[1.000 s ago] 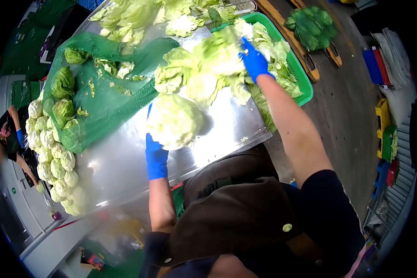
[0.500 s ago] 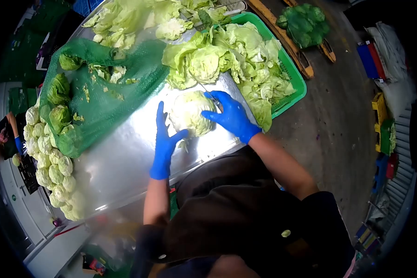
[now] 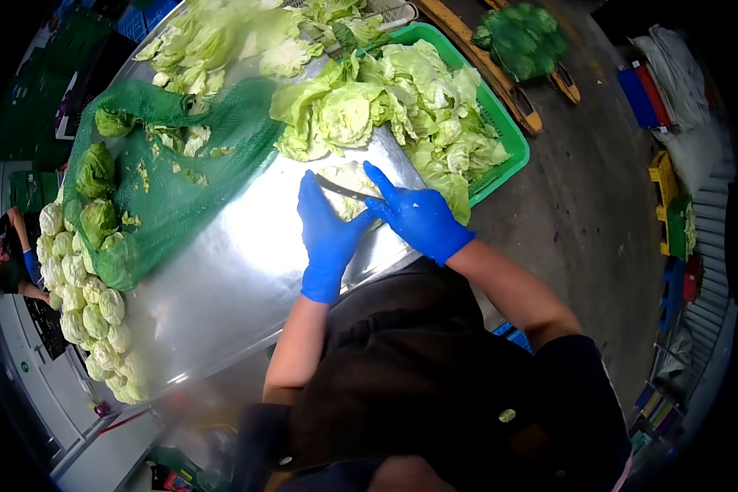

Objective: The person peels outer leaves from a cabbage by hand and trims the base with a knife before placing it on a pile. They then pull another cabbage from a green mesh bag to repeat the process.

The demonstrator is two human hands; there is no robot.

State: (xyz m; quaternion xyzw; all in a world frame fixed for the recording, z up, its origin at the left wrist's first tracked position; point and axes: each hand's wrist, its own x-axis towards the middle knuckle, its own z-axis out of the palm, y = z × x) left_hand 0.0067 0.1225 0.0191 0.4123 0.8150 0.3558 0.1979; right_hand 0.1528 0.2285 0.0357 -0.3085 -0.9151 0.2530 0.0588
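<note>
A pale green cabbage (image 3: pixel 354 175) rests on the metal table near its front edge, partly hidden by both hands. My left hand (image 3: pixel 328 234), in a blue glove, cups its near left side. My right hand (image 3: pixel 422 220), also gloved in blue, grips a knife (image 3: pixel 344 191); the handle is hidden in the palm. The dark curved blade lies across the top of the cabbage, its tip pointing left towards my left fingers. Just beyond, a heap of loose outer leaves (image 3: pixel 344 119) spills over into a green crate (image 3: pixel 518 160).
Green netting (image 3: pixel 221 176) with several heads in and under it covers the table's left part. Trimmed cabbages (image 3: pixel 86 299) are piled along the left edge. More leaves (image 3: pixel 213 41) lie at the back. A filled net bag (image 3: pixel 521 41) stands beyond the crate. Another person (image 3: pixel 12 250) is at far left.
My left hand has moved up and right, closer to my right hand. The knife blade now lies across the cabbage; before, it pointed away beyond it. The view has shifted slightly.
</note>
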